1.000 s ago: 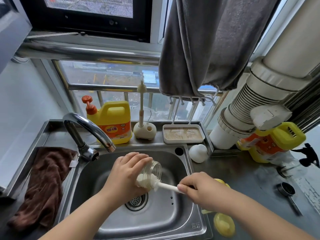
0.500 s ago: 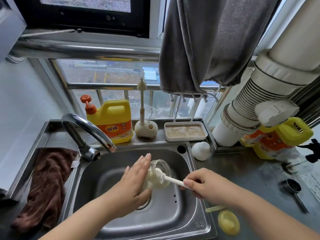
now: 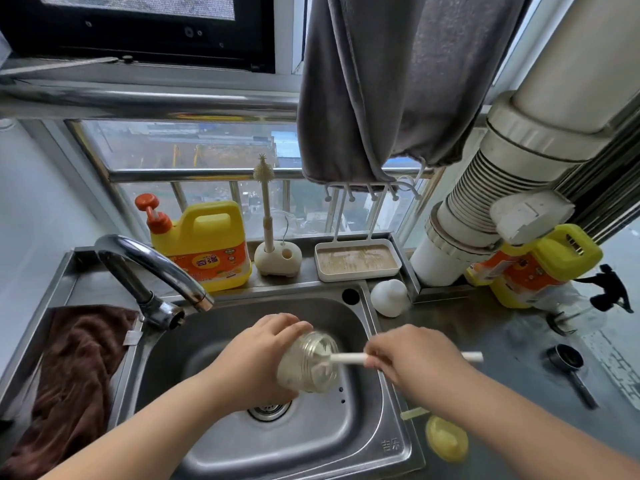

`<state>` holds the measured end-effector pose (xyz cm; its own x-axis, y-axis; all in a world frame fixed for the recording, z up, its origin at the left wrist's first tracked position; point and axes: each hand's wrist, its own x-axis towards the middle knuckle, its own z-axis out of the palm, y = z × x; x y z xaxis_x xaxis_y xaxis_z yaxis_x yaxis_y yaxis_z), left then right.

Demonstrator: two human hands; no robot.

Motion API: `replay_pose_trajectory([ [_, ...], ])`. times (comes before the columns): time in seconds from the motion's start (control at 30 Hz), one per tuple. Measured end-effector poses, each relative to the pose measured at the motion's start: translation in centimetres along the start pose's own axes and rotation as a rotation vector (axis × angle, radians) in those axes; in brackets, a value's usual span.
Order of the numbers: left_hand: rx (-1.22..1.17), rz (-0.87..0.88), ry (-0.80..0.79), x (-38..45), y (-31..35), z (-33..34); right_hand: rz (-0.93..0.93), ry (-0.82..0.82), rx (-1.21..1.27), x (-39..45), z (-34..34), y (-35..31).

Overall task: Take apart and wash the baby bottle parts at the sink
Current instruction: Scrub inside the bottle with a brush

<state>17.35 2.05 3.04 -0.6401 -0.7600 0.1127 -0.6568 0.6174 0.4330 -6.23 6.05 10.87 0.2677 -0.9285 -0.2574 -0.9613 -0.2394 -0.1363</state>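
Observation:
Over the steel sink [image 3: 311, 441] my left hand [image 3: 256, 355] grips a clear baby bottle [image 3: 306, 365], tilted with its mouth facing right. The white bottle brush [image 3: 349, 358] goes into that mouth, its head inside the bottle. My right hand [image 3: 412, 355] pinches the brush handle, whose end sticks out to the right. A yellow bottle part [image 3: 446, 438] and a pale straw-like piece [image 3: 414, 413] lie on the counter right of the sink. A white dome-shaped cap [image 3: 389, 297] stands at the sink's back right corner.
The faucet [image 3: 152, 268] arches over the sink's left side, with a brown cloth [image 3: 76, 368] beside it. A yellow detergent jug [image 3: 207, 244], a brush stand [image 3: 277, 258] and a drying rack tray [image 3: 356, 261] line the ledge. A black measuring scoop [image 3: 568, 365] lies on the right counter.
The brush head has gone from outside the bottle's mouth to deep inside it. My left hand has closed round the bottle and turned its mouth to the right.

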Motion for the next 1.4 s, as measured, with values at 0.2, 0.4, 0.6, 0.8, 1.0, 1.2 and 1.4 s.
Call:
replay_pose_trajectory([
  [0.2, 0.040, 0.010, 0.076, 1.2, 0.2, -1.4, -0.068, 0.228, -0.256, 0.7, 0.3, -1.9],
  [0.4, 0.168, 0.140, 0.181, 0.8, 0.7, -0.8, 0.099, -0.157, 0.134, 1.1, 1.8, -3.6],
  [0.6, 0.192, 0.142, 0.248, 0.2, 0.0, -1.3, 0.138, -0.351, 0.558, 0.6, -0.1, -3.1],
  [0.8, 0.010, 0.053, 0.289, -0.2, -0.4, -1.4, 0.013, 0.298, -0.287, 0.8, -0.5, -3.0],
  [1.0, 0.158, 0.121, 0.300, 0.2, 0.2, -1.7, 0.026, 0.196, -0.268, -0.4, -0.5, -3.6],
  [1.2, 0.180, 0.173, 0.340, 0.0, 0.4, -1.5, 0.115, -0.325, 0.474, -0.8, -1.7, -2.7],
  [1.4, 0.235, 0.177, 0.305, -0.2, -0.4, -1.1, 0.098, -0.117, 0.055, -1.4, -2.0, -2.7],
])
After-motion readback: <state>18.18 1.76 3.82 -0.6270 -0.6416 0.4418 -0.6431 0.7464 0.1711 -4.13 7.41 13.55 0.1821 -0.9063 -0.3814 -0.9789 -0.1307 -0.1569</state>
